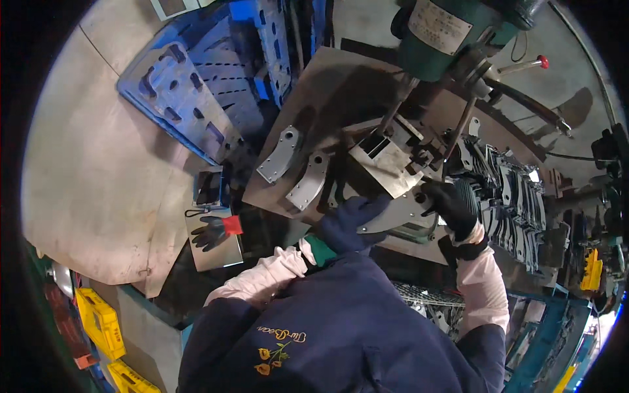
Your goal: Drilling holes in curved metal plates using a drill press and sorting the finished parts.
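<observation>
While both gloved hands steady it, a curved grey metal plate lies under the drill fixture: left hand closed on its near end, right hand pinching its far end. Matching plates lie left on the desk.

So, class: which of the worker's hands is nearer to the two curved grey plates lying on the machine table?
Left. The left hand sits just right of the curved grey plates; the right hand is farther right, at the far end of the held plate.
</observation>
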{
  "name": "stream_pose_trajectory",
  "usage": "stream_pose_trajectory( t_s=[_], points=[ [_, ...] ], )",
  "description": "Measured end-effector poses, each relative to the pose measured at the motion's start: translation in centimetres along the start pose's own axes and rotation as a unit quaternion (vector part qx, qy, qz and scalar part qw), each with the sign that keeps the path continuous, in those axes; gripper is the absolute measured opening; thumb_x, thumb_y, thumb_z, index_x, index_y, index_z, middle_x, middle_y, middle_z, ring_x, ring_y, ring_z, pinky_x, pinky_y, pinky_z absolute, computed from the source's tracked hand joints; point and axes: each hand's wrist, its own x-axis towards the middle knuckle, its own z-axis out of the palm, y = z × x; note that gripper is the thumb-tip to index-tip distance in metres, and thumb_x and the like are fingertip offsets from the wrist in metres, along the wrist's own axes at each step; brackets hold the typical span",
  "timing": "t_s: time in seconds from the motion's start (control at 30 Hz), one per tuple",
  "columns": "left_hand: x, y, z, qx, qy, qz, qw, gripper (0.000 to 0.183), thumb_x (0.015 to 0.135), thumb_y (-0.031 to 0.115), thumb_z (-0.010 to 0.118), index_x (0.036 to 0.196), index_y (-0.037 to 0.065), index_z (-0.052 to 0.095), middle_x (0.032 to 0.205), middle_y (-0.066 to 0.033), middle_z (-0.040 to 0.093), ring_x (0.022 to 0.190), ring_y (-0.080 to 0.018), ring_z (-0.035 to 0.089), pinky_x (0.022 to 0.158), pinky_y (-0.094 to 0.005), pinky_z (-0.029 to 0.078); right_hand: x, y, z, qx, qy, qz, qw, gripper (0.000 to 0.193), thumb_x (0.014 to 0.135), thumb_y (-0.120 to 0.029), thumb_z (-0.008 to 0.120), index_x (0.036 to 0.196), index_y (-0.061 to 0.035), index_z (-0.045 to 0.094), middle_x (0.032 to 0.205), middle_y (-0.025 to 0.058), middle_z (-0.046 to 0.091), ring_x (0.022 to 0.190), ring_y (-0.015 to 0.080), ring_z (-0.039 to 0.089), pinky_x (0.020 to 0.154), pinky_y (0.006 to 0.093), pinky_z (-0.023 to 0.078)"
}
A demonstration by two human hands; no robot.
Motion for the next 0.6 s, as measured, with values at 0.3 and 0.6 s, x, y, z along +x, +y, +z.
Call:
stream_pose_trajectory(
  t_s=[0.3,0.6],
  points=[
    [0.4,-10.5,2.4,0.109,0.194,0.119,0.968,0.064,0.076,0.042,0.073,0.131,0.016,0.056,0.113,-0.0154,0.062,0.101,-0.0357,0.059,0.085,-0.0443,0.049,1.2,-15.7,-1.4,0.285,-0.014,-0.088,0.954,0.049,0.102,-0.038,0.036,0.12,0.0017,0.058,0.095,0.0092,0.068,0.082,0.0183,0.063,0.082,0.0321,0.05],
    [5.3,-10.0,0.8,0.071,0.201,-0.009,0.977,0.053,0.081,0.036,0.071,0.127,0.011,0.06,0.12,-0.0175,0.061,0.11,-0.0372,0.057,0.094,-0.0424,0.046,2.4,-20.5,0.1,0.485,-0.077,-0.039,0.87,0.042,0.102,-0.033,0.039,0.118,0.0008,0.057,0.095,0.0094,0.066,0.083,0.0181,0.062,0.082,0.0333,0.049]
  ],
)
